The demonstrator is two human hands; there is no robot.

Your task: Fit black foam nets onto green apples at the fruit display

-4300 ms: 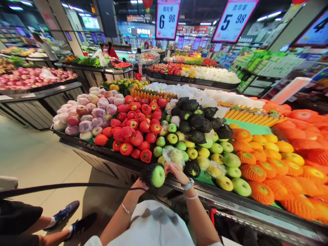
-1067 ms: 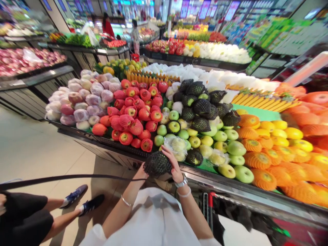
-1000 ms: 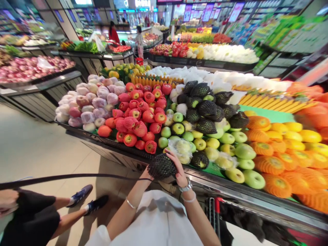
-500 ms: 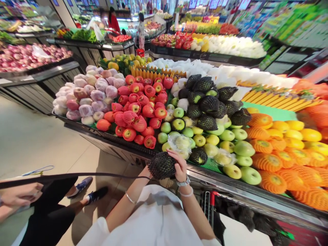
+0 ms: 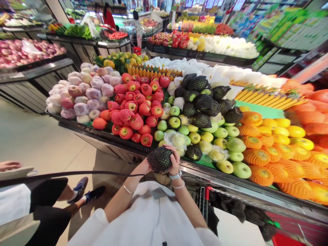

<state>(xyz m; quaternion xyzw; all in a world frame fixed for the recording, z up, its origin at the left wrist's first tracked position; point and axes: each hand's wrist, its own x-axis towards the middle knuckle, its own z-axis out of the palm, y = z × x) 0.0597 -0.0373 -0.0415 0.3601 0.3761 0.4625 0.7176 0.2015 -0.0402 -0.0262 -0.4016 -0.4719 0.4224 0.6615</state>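
A round fruit in a black foam net (image 5: 159, 160) is held in front of my body at the display's front edge. The net covers the side facing me, so I cannot make out the kind of fruit. My right hand (image 5: 174, 160) curls its fingers over the top and right side. My left hand (image 5: 145, 166) supports it from the left, its fingers mostly hidden behind the net. Just beyond lie green apples (image 5: 174, 111), a bagged pale fruit (image 5: 176, 141) and another black-netted fruit (image 5: 193, 152).
Red apples (image 5: 126, 132) in pink nets lie left of centre, wrapped pale-pink fruit (image 5: 82, 108) farther left. Orange-netted fruit (image 5: 261, 175) fills the right. A cart (image 5: 206, 194) stands beside my right arm. Another person's legs and shoes (image 5: 94, 194) are at left; a dark strap (image 5: 102, 173) crosses there.
The netted fruit stays between both hands and appears slightly turned, its net showing differently. My view has shifted a little. The person at left has moved their hand farther left and up.
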